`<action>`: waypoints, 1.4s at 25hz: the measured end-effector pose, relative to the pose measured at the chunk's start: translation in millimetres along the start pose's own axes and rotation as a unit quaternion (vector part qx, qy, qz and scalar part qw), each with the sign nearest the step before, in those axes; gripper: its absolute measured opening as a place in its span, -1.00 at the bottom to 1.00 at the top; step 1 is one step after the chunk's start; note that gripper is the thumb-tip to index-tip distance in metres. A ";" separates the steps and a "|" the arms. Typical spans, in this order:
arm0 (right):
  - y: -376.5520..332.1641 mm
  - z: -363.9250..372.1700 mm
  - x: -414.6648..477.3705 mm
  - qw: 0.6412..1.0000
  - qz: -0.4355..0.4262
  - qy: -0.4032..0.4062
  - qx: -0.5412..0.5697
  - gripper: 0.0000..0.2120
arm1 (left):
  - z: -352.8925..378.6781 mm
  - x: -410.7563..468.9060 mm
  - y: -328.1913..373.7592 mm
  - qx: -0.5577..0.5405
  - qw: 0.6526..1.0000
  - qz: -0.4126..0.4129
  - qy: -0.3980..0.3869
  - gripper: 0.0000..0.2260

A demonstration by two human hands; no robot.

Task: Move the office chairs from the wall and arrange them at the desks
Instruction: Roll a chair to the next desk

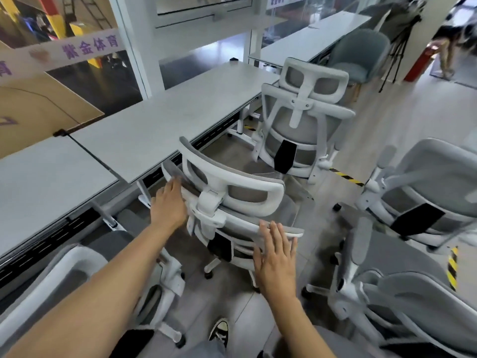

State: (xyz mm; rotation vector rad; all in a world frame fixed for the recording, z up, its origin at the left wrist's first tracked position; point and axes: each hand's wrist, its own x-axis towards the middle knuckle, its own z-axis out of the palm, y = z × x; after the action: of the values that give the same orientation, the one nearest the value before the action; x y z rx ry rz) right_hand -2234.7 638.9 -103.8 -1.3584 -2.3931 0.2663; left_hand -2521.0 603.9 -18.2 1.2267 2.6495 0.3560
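The office chair [258,188] stands on the floor at the desk's [154,120] near edge, its back to the person. The right hand [276,257] lies flat against the backrest's top rail, fingers straight. The left hand [169,205] rests on the backrest's left edge; blur hides whether its fingers curl round it. A second chair [304,99] stands further along the same edge.

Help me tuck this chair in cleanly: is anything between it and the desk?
Nothing visible blocks it. The chair faces the desk, and the floor under the edge ahead looks bare. A desk leg stands just to its left and a second chair to its right, both beside the path.
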 end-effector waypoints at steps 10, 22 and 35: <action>97.6 -24.7 72.4 0.977 0.119 0.100 0.145 -0.68 | 46.6 -21.5 1.7 0.029 0.979 0.198 0.041 -0.45; 212.2 -17.0 260.2 0.970 0.074 0.040 0.226 -0.54 | 118.4 -21.0 115.0 0.018 0.979 0.150 0.137 -0.55; 208.3 7.1 382.4 0.965 -0.059 -0.047 0.250 -0.68 | 118.3 34.4 145.1 0.062 0.989 -0.007 0.137 -0.47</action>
State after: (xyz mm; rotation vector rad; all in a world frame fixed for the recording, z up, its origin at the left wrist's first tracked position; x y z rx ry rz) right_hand -2251.4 1074.0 -94.6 -0.9834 -2.2520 0.8523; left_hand -2405.4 736.9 -90.0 1.2762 2.9510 0.3878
